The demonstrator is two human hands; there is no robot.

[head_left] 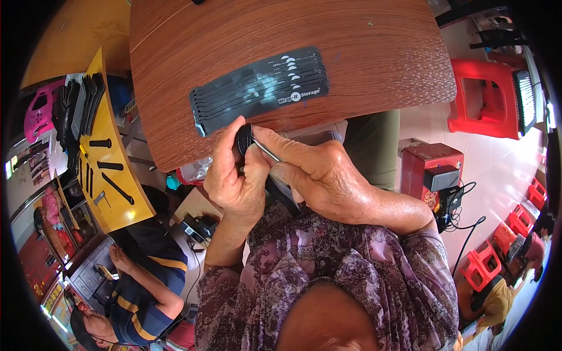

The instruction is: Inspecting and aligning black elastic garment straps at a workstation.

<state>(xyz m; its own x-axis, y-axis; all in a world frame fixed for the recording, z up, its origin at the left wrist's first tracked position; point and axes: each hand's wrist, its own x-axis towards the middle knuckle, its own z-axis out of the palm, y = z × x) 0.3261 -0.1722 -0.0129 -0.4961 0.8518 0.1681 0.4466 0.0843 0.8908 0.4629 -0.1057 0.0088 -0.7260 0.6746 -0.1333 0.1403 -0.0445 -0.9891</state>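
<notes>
My left hand (231, 175) is closed on a small black strap bundle (243, 140), pinched between fingers and thumb just off the near table edge. Against that bundle, my right hand (331, 181) grips a thin silver metal tool (266, 151). The tool's tip meets the black piece, and the exact contact is hidden by the fingers. Beyond both hands, a fanned stack of flat black packaging cards (246, 88) with white print lies on the brown wooden table (374, 52).
At left, a yellow board (120, 205) carries several black straps (115, 187) and a pile of black cards (82, 105). A person (140, 286) sits at lower left. A red stool (483, 96) and a red box (430, 158) with black cables stand at right.
</notes>
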